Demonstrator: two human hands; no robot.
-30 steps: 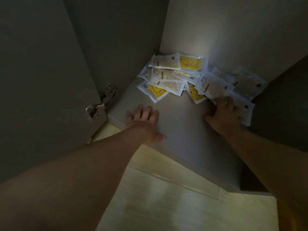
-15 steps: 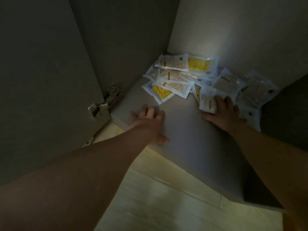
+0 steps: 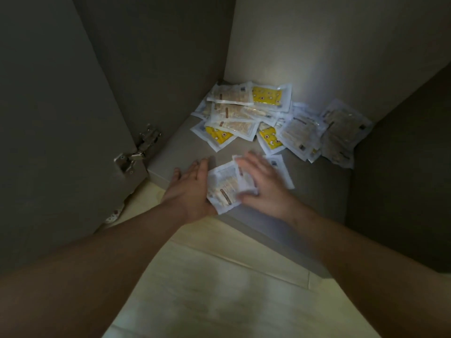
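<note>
Several white sachets, some with yellow labels, lie heaped in the back corner of a grey cabinet shelf (image 3: 180, 145); the pile (image 3: 244, 113) spreads right along the rear wall. One clear-fronted sachet (image 3: 223, 190) lies near the shelf's front edge between my hands. My left hand (image 3: 192, 189) lies flat on the shelf, its inner side against that sachet. My right hand (image 3: 262, 185), blurred, rests with straight fingers on top of the sachet and on a second white sachet (image 3: 280, 172) partly hidden beneath it.
The cabinet door (image 3: 61, 142) stands open on the left, held by a metal hinge (image 3: 136, 154). Walls close in the shelf at the back and right. Pale wooden floor (image 3: 219, 276) lies below the shelf edge.
My right hand has dragged sachets from the right-hand pile toward the front and left. My left hand shifted slightly right until it met them.
</note>
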